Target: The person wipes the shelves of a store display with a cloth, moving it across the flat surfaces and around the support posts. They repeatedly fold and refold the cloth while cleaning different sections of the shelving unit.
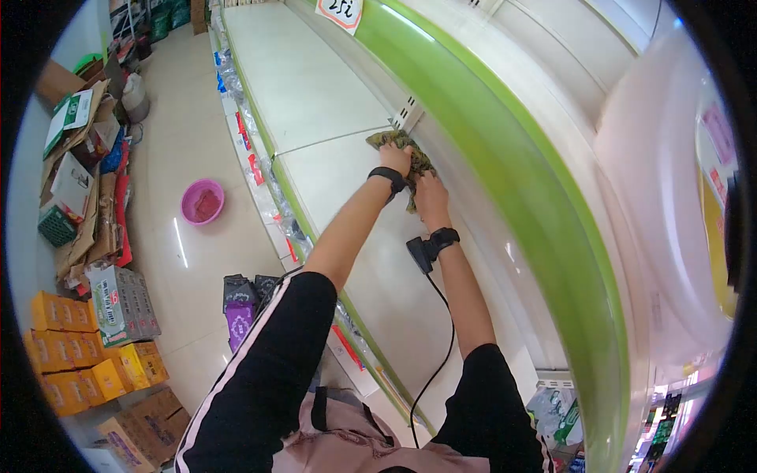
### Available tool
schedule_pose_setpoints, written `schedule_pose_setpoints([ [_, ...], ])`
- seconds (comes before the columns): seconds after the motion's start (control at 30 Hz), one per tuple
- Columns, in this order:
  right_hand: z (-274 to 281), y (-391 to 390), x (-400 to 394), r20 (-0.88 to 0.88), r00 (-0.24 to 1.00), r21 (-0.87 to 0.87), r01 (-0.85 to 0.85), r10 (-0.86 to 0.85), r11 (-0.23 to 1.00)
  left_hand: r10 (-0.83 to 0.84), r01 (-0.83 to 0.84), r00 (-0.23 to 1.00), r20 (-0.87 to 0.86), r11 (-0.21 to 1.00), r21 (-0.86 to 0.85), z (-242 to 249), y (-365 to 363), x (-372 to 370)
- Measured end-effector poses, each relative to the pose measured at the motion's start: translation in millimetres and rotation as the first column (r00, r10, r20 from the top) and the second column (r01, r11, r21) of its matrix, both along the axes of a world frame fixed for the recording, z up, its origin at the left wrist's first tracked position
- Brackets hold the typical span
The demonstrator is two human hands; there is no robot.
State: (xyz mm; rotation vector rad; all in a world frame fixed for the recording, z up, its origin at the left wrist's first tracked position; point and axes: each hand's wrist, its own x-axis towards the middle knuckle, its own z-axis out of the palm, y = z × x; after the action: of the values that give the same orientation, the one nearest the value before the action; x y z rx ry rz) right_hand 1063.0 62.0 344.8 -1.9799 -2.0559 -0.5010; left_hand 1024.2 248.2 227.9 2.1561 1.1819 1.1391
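Note:
A crumpled olive-green patterned cloth [417, 158] lies on the white shelf [339, 169], close against its back edge and a slotted metal bracket [408, 113]. My left hand [396, 158] presses on the cloth with fingers curled into it. Just to the right and nearer me, my right hand [431, 199] grips the cloth's other end. Both wrists wear black bands. A small black box [419, 255] hangs by the right band, and its black cable [451, 331] runs down across the shelf towards my body.
A curved green-and-white shelf front [505, 130] arches close by on the right. On the floor at left stand a pink basin [203, 202] with a reddish cloth inside, flattened cardboard [102, 213], yellow boxes [67, 351] and a purple package [240, 322]. Price tags line the shelf's front edge.

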Motion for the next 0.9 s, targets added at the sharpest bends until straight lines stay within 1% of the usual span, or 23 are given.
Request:
schedule_pose_setpoints([
  [0.03,-10.6,-3.4,2.8,-0.004,1.000,0.071,-0.008,0.008,0.997,-0.174,0.187,0.833,0.526,0.982,0.029,11.0,-10.5,-14.2],
  [0.07,-21.2,-8.2,5.2,-0.008,1.000,0.141,-0.012,0.014,0.990,-0.126,0.132,0.966,0.226,0.991,-0.011,19.7,-26.1,-27.4],
  [0.1,-30.8,-12.5,7.6,-0.012,1.000,0.212,-0.015,0.018,0.977,-0.074,0.077,0.987,-0.143,0.997,0.016,65.1,-67.5,-59.3],
  [0.13,-36.9,-20.4,7.3,-0.017,1.000,0.282,-0.016,0.022,0.959,-0.038,0.081,0.891,-0.453,0.994,0.077,112.6,-110.5,-92.5],
  [0.17,-24.1,-36.3,-2.7,-0.029,0.999,0.279,-0.006,0.014,0.960,-0.053,0.086,0.841,-0.538,0.996,0.037,134.1,-137.6,-108.2],
  [0.2,7.5,-58.8,-21.8,0.021,1.000,0.060,-0.010,0.008,0.998,-0.061,0.095,0.834,-0.548,0.995,0.033,142.1,-157.4,-118.6],
  [0.23,27.0,-78.4,-36.2,0.069,0.997,-0.162,-0.004,0.015,0.987,-0.074,0.111,0.810,-0.582,0.993,0.028,146.7,-175.8,-127.1],
  [0.27,27.3,-92.8,-41.6,0.061,0.998,-0.162,0.005,0.005,0.987,-0.086,0.127,0.786,-0.612,0.992,0.025,148.2,-192.8,-134.1],
  [0.33,26.5,-123.1,-48.9,0.073,0.985,-0.139,-0.143,0.154,0.980,-0.026,0.137,0.767,-0.641,0.983,0.124,139.7,-225.2,-149.8],
  [0.37,36.5,-142.6,-60.4,0.051,0.988,-0.173,-0.138,0.148,0.975,-0.141,0.201,0.662,-0.736,0.980,-0.007,159.6,-247.5,-163.7],
  [0.4,41.1,-159.9,-66.0,0.047,0.988,-0.180,-0.133,0.144,0.975,-0.120,0.201,0.653,-0.748,0.979,0.018,159.4,-264.3,-172.6],
  [0.47,44.8,-185.6,-76.2,-0.072,0.968,-0.211,-0.250,0.240,0.945,-0.003,0.177,0.739,-0.673,0.966,0.190,141.6,-290.2,-187.4],
  [0.5,40.1,-192.1,-78.1,-0.080,0.966,-0.232,-0.258,0.246,0.938,0.003,0.172,0.741,-0.672,0.966,0.194,144.5,-300.4,-194.7],
  [0.53,42.6,-195.7,-82.3,-0.076,0.965,-0.228,-0.262,0.251,0.938,0.004,0.153,0.705,-0.709,0.975,0.159,151.6,-309.7,-201.7],
  [0.57,45.3,-198.9,-86.5,-0.107,0.959,-0.215,-0.281,0.263,0.935,0.001,0.135,0.668,-0.744,0.983,0.122,155.2,-315.4,-205.8],
  [0.63,51.5,-198.4,-89.3,-0.185,0.937,-0.166,-0.326,0.295,0.931,0.020,0.105,0.694,-0.719,0.986,0.128,152.3,-314.9,-207.0],
  [0.67,54.0,-195.1,-91.3,-0.181,0.938,-0.167,-0.327,0.297,0.930,0.031,0.079,0.715,-0.698,0.989,0.125,149.0,-313.5,-207.5],
  [0.7,57.0,-190.5,-94.7,-0.223,0.920,-0.174,-0.363,0.322,0.915,0.159,0.057,0.684,-0.712,0.961,0.269,147.4,-313.0,-208.9],
  [0.73,57.0,-183.7,-98.6,-0.270,0.899,-0.183,-0.399,0.344,0.899,0.157,0.056,0.684,-0.712,0.962,0.266,145.8,-307.7,-209.2],
  [0.8,49.6,-165.0,-107.5,-0.247,0.894,-0.185,-0.422,0.373,0.888,0.216,0.011,0.668,-0.712,0.954,0.300,142.7,-293.8,-213.2],
  [0.83,46.1,-153.6,-112.3,-0.217,0.888,-0.179,-0.444,0.405,0.878,0.209,-0.027,0.666,-0.716,0.966,0.257,140.1,-282.9,-214.1],
  [0.87,42.4,-142.4,-118.8,-0.227,0.884,-0.184,-0.450,0.408,0.874,0.206,-0.031,0.660,-0.722,0.968,0.248,137.2,-272.9,-216.6],
  [0.9,38.8,-129.0,-125.3,-0.178,0.893,-0.165,-0.441,0.413,0.882,0.204,-0.070,0.644,-0.738,0.976,0.208,137.0,-262.3,-219.5],
])
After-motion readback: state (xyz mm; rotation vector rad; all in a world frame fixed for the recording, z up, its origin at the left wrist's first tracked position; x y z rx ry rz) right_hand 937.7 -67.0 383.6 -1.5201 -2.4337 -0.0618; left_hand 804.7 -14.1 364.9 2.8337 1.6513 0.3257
